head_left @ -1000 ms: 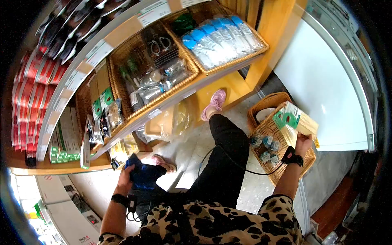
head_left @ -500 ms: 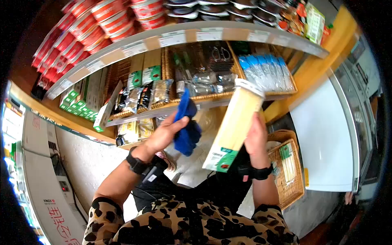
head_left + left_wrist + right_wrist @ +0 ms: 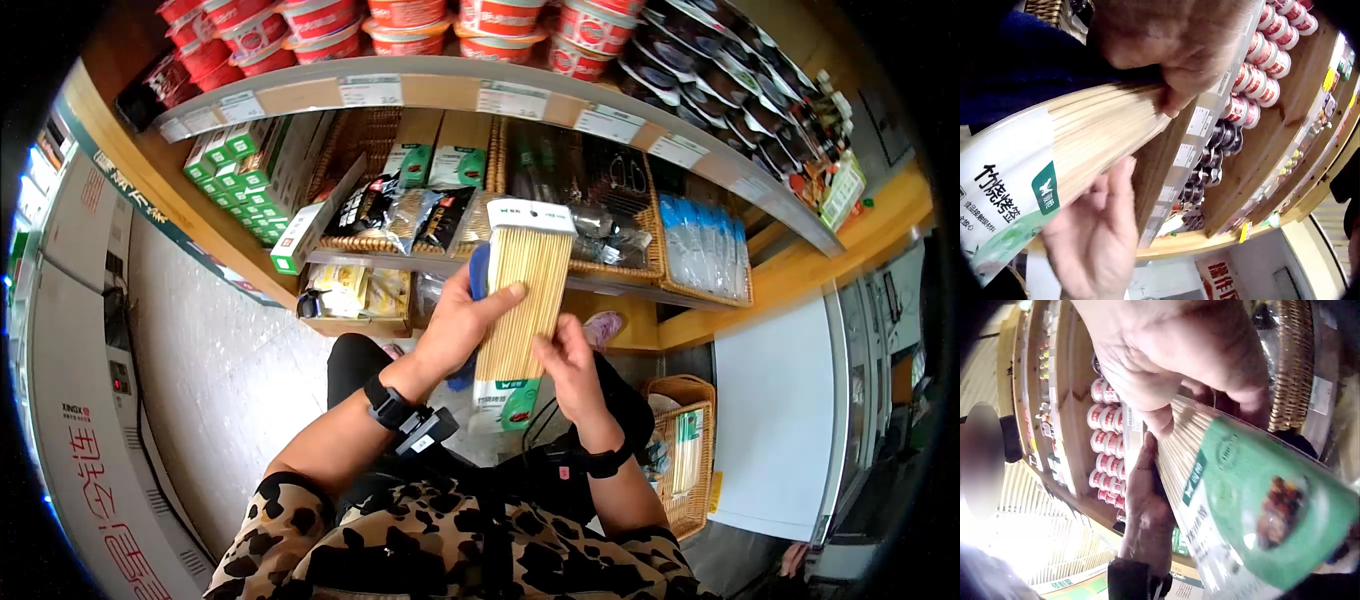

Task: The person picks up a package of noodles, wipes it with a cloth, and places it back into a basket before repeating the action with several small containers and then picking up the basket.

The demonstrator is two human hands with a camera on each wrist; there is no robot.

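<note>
In the head view a flat pack of bamboo skewers (image 3: 523, 262) stands upright over the person's lap, its white top uppermost and its green-and-white printed end down. The left hand (image 3: 458, 322) grips it by the left edge, thumb across the front. A dark blue cloth (image 3: 1019, 72) is held in that same hand, behind the pack. Lower on the opposite edge, the right hand (image 3: 574, 372) pinches the pack between thumb and fingers. Seen from the right wrist, the green label (image 3: 1244, 487) carries a picture of food, with the fingers partly hidden behind the pack.
A shelf ahead bears wicker baskets of bagged goods, with green-and-white boxes (image 3: 238, 165) at its left. Red tubs (image 3: 410, 25) line the shelf above. On the floor at right, a wicker basket (image 3: 702, 500) holds another skewer pack (image 3: 687, 452). A white cabinet (image 3: 85, 330) stands left.
The right hand has lifted the skewer pack from beside the floor basket to the front. The left hand, still with the blue cloth, has come over and taken hold of the pack. The view has turned left.
</note>
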